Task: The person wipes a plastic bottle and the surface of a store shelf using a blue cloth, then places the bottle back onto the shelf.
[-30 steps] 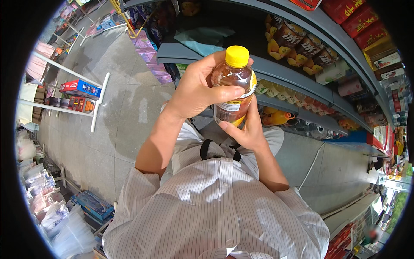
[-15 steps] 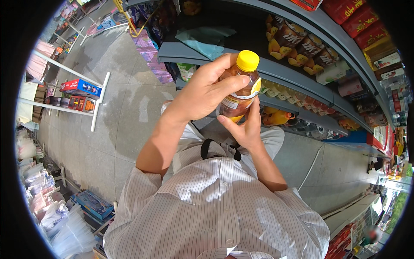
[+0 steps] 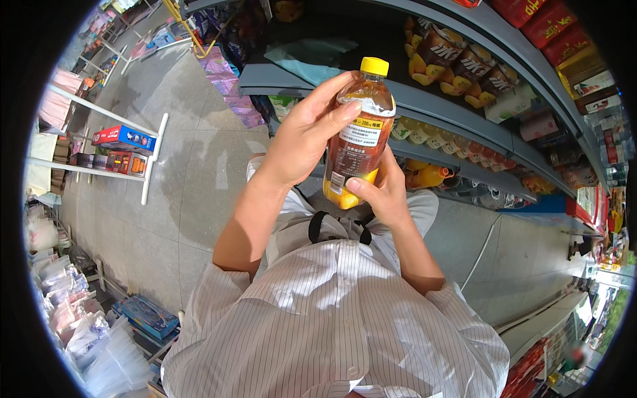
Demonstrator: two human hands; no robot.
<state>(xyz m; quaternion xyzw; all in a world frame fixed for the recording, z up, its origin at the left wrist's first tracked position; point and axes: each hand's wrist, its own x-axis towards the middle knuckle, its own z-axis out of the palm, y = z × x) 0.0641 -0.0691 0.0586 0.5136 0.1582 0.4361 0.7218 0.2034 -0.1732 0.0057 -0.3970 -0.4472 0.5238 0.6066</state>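
Between my two hands is a bottle of brown drink (image 3: 358, 142) with a yellow cap and a dark and yellow label, its printed side facing me. My left hand (image 3: 308, 129) is closed round the upper part, the thumb lying across the front below the neck. Lower down, my right hand (image 3: 385, 192) grips the right side near the base, with its thumb on the front. The bottle leans slightly, cap up and away from me. Behind it, a pale blue cloth (image 3: 312, 58) lies on a shelf.
Grey store shelves (image 3: 424, 106) curve across the far side, holding cup-shaped packs (image 3: 444, 56) and rows of bottles (image 3: 441, 149). A white rack (image 3: 149, 159) with boxed goods stands at the left. Plastic-wrapped goods (image 3: 106, 351) fill the lower left. My knees are bent above the grey tiled floor (image 3: 212, 166).
The bottle has been tilted more upright toward my view, so its label and base now show. Both hands moved with it; my right hand sits slightly lower on it.
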